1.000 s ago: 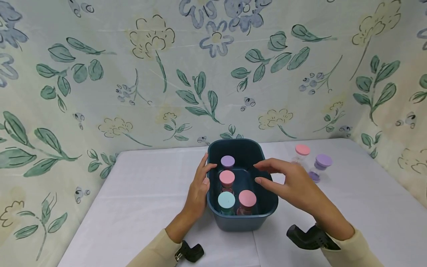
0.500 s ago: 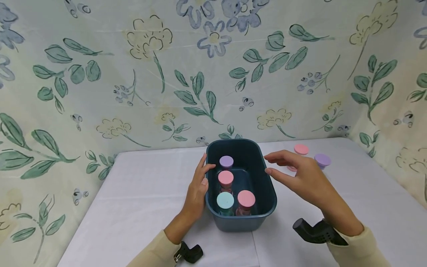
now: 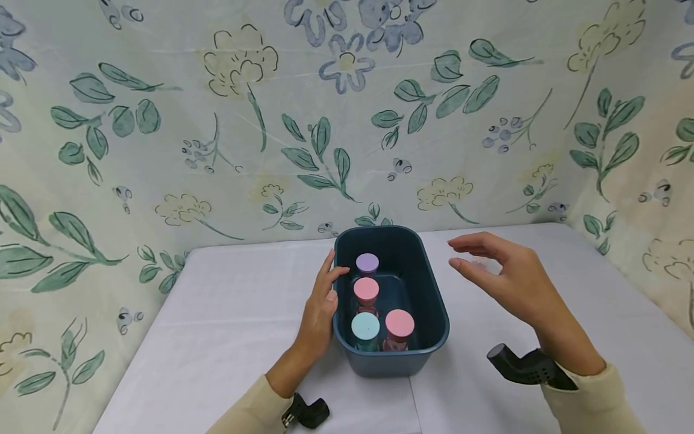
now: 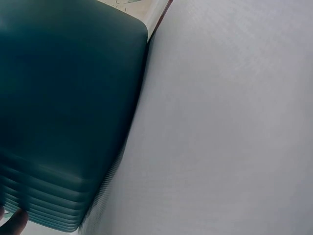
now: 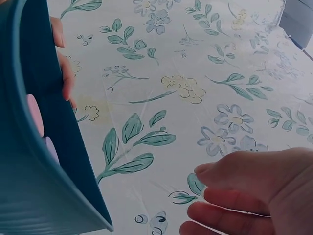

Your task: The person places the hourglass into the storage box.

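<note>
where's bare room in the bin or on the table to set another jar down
Free: the right column of the bin behind the front pink-lidded jar, and the white table left of the left hand. Crowded: the bin's left column, three jars deep.

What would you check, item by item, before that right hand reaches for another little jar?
1. Bin steadied: ok; left hand rests on its left rim.
2. Right hand free: ok; fingers open, holding nothing, hovering right of the bin.
3. Room in the bin: ok; four capped jars, purple, pink, teal, pink, leave the right rear bare.
4. Jars upright: ok, caps face up.
5. Next jar located: cannot tell; the right hand covers the table behind it.
</note>
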Motion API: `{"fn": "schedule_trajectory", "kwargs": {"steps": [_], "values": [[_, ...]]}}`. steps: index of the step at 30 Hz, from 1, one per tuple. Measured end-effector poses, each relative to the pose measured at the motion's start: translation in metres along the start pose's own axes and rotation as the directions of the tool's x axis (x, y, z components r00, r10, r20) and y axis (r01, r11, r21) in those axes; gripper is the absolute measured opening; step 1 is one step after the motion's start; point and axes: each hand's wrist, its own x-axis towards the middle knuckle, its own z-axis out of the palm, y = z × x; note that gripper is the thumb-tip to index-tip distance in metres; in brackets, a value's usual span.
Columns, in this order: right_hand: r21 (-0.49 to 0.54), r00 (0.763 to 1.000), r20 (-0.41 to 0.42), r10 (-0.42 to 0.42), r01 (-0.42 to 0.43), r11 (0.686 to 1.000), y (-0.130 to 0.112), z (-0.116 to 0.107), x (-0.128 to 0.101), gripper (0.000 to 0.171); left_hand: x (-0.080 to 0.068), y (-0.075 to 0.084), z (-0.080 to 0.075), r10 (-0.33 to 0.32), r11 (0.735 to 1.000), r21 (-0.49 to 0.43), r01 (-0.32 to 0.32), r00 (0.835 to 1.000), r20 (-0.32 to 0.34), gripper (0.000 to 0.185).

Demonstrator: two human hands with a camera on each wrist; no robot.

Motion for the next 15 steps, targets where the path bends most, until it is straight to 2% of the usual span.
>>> {"fn": "schedule_trajectory", "kwargs": {"steps": [15], "values": [[0.052,0.996,-0.060,0.070,-0.067,0.996,0.019,-0.015,0.007,0.033,0.002,-0.004,-0.001,0.001,1.000,-0.002,-0.001,1.000,0.001,0.044]]}}
